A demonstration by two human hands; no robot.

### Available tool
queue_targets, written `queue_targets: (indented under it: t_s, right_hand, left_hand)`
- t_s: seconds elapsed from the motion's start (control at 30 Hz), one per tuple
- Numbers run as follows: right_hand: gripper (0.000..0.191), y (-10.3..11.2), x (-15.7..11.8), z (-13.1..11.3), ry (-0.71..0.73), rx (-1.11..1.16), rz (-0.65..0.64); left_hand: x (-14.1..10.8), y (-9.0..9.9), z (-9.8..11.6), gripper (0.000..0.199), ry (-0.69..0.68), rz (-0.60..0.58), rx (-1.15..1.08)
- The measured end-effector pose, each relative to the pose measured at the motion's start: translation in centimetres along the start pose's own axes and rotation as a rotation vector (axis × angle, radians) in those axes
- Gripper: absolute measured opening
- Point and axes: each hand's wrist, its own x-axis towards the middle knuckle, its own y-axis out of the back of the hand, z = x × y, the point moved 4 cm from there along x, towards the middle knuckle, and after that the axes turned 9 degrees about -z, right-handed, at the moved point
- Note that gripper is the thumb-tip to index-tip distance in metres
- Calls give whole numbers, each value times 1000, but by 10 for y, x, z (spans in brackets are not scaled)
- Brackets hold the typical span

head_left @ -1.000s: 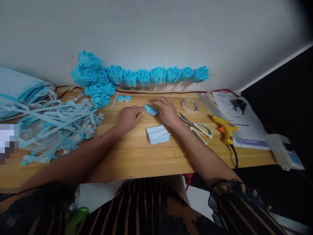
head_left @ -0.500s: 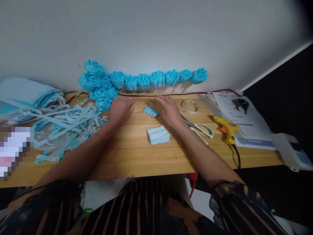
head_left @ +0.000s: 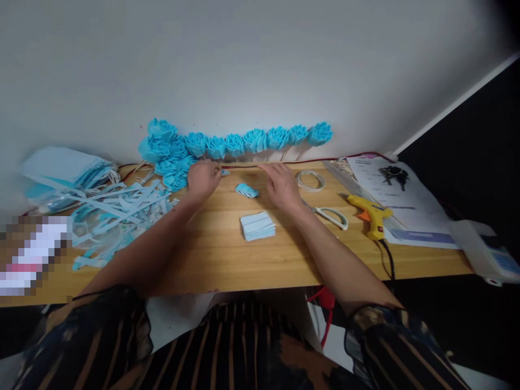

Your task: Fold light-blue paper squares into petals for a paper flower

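Note:
My left hand (head_left: 203, 179) is closed, its fingertips pinching a small light-blue fabric piece (head_left: 225, 172) near the back of the table. Most of that piece is hidden. Across from it, my right hand (head_left: 281, 185) is held low over the wood with fingers stretched out, and I see nothing in it. Between the two hands lies a little pile of blue cut pieces (head_left: 246, 190). A stack of pale blue fabric rectangles (head_left: 258, 226) sits nearer to me. White-handled scissors (head_left: 333, 216) lie partly behind my right wrist.
Blue fabric flowers (head_left: 255, 141) on thin sticks lean along the wall, with more bunched at left. Fabric strips (head_left: 125, 206) and face masks (head_left: 69, 168) cover the left side. Rightward are a tape roll (head_left: 311, 181), yellow glue gun (head_left: 371, 214), keys (head_left: 394, 174) and printed paper (head_left: 410, 200).
A blue piece now shows at my left fingertips. My right hand stays near the same place with fingers extended. The camera view has shifted slightly.

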Motion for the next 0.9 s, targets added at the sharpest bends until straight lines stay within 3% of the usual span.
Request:
queue_targets:
  t_s: [0.07, 0.13, 0.23, 0.33, 0.43, 0.53, 0.67, 0.9]
  right_hand:
    - [50, 0, 1, 2, -54, 136, 25]
    - [44, -3, 2, 5, -128, 386, 9]
    - [51, -9, 3, 4, -237, 751, -64]
    - [59, -10, 2, -3, -292, 929, -104]
    - [51, -10, 2, -11, -302, 1005, -148]
    - [44, -10, 2, -15, -327, 960, -172]
    - [43, -11, 3, -14, -347, 897, -172]
    - [33, -11, 1, -11, -305, 857, -176]
  left_hand:
    - [-5, -7, 6, 21, 57, -25, -450]
    - [-13, -20, 17, 18, 61, -135, -855]
    - [-26, -31, 31, 25, 31, -220, -1117]
    - [-34, -36, 35, 25, 55, -231, -1180]
    - [-37, -38, 37, 20, 44, -238, -1192]
    - [-41, -39, 39, 18, 27, -253, -1178]
    - [-46, -33, 45, 32, 18, -234, -1084]
    - [-52, -22, 53, 19, -6, -233, -980]
